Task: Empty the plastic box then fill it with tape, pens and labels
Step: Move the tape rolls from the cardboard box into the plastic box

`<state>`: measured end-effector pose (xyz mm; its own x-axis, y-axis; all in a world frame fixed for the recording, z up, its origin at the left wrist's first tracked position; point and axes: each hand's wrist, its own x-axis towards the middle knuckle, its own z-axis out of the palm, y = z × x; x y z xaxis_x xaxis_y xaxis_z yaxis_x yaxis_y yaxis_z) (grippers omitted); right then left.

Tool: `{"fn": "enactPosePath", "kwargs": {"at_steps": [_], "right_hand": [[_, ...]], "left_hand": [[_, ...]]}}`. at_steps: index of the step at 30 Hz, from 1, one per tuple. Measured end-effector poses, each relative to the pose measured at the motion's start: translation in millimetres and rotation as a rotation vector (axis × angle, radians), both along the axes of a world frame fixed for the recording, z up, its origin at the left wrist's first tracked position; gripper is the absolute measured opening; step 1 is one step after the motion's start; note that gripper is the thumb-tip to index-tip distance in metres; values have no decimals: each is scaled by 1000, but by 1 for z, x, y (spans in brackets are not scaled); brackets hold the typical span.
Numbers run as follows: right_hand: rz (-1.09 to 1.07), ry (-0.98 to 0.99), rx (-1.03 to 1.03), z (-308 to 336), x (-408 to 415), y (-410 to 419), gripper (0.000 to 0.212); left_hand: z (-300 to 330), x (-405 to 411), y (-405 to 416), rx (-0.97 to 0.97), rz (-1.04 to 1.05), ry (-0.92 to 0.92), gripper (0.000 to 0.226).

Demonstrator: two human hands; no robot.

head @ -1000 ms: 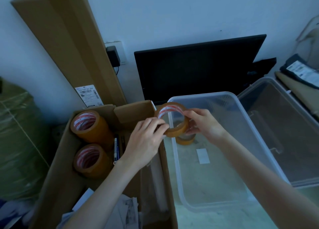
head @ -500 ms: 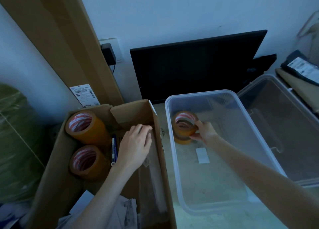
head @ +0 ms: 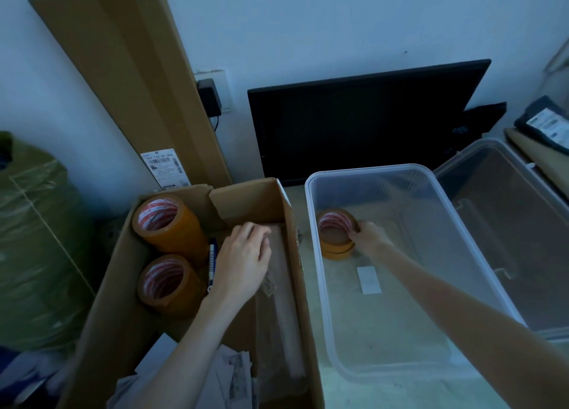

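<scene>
Our right hand [head: 368, 239] is low inside the plastic box [head: 480, 254], fingers curled on the rim of a thin tape roll [head: 335, 228]. That roll sits stacked on another thin roll [head: 337, 253] at the box's far left corner. A second ago both hands held it up over the box edge; half a second ago it was partway down. Now it rests on the lower roll, so we judge the placing all but done and only the release left.

Our left hand [head: 243, 262] has gone back into the cardboard box [head: 101, 310]. It lies flat, fingers straight and slightly spread, over a clear-wrapped bundle [head: 283, 300]. It grips nothing. Just left of it stands a pen [head: 211, 262], and beyond that two tall stacks of tape: the far stack [head: 166, 223] and the near stack [head: 167, 282].

The plastic box otherwise holds only a white sticker [head: 368, 280] on its floor; whether that is a loose label we cannot tell. So emptying looks finished and filling has only begun: two rolls in, no pens yet. A lid [head: 523, 239] lies to the right.
</scene>
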<state>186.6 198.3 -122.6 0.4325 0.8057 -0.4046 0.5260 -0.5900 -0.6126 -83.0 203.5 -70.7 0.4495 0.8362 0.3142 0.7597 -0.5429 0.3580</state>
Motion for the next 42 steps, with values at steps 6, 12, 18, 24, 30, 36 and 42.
{"fn": "enactPosePath", "kwargs": {"at_steps": [6,12,18,24,30,36,42], "right_hand": [[-5,55,289,43,-8,-17,30],[54,265,525,89,-35,-43,17],[183,415,566,113,-79,-68,22],[293,504,482,111,-114,-79,20],[263,580,415,100,-133,-82,14],[219,611,311,100,-147,-80,25],[194,889,227,105,-162,-79,26]], "left_hand": [[4,-30,-3,43,79,23,20],[-15,-88,-8,20,316,200,35],[-45,-131,-7,-202,511,378,48],[-51,-143,-13,-235,415,519,32],[-33,-145,-19,-159,313,394,23],[9,-134,-45,153,54,323,29],[30,-107,-71,380,-191,208,24]]}}
